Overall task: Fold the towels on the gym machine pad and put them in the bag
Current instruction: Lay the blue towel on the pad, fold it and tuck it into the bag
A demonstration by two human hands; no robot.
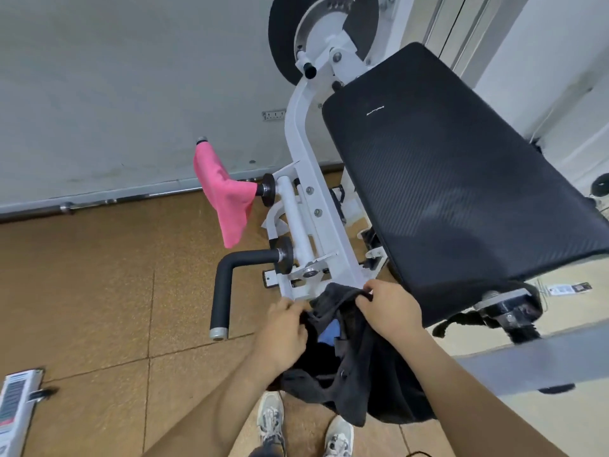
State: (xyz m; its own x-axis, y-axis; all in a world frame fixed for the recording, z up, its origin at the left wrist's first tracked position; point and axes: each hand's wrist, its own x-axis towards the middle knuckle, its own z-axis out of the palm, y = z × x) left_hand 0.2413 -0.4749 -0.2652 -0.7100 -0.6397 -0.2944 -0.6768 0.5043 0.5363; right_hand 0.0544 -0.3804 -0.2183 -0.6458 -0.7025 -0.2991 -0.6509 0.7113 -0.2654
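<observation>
A dark grey bag [362, 384] hangs open below the front edge of the black gym machine pad [454, 179]. My left hand [285, 328] grips the bag's left rim. My right hand [387, 308] pinches the right rim and holds the mouth apart. Inside the opening a blue towel [329, 333] shows. A pink towel [224, 196] is draped over the upper handle of the machine, to the left. Nothing lies on the pad.
The white machine frame [313, 199] and a black foam handle [227, 285] stand left of the pad. A weight disc [286, 37] sits at the top. A barbell [99, 202] lies along the wall. My shoes [303, 423] stand on the brown tiled floor.
</observation>
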